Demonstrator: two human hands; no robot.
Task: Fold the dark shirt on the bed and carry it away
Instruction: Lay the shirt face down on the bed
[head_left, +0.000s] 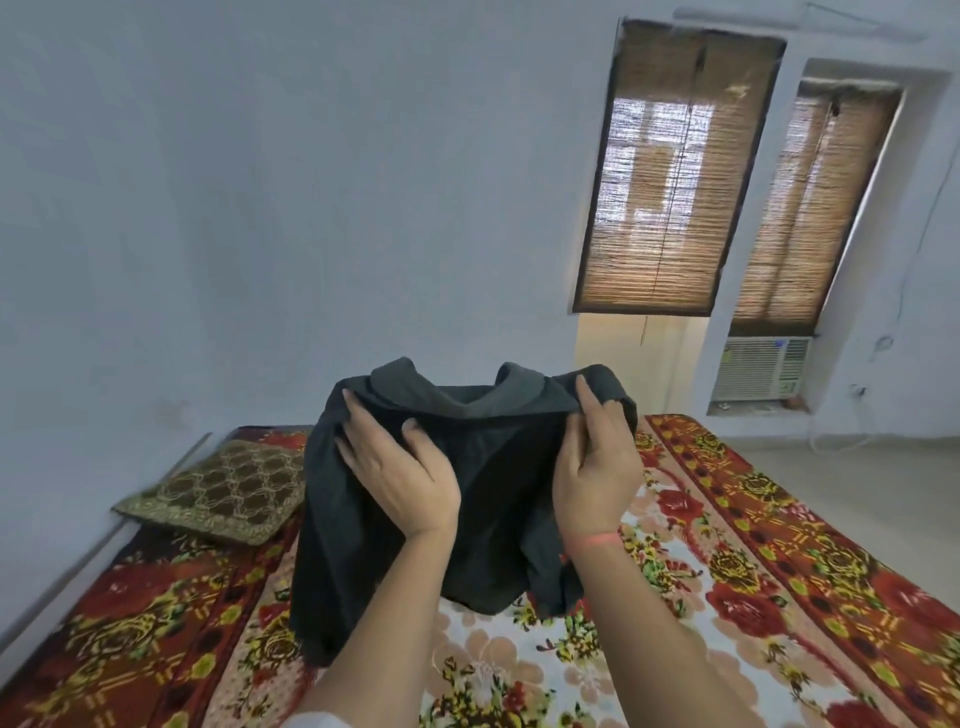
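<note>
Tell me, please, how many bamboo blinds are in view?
2: the left blind hangs above the lit opening; the right blind hangs above the air conditioner. None appears hidden.

The shirt (498, 467) hangs over the middle of the bed (727, 545), the left grip (400, 478) and the right grip (597, 467) at its upper corners. Left of it a cushion (223, 493) lies on the bed, beside the wall (260, 208). Behind, to the right, hang two window blinds (670, 176), with an air conditioner (761, 368) under the right one.
</note>
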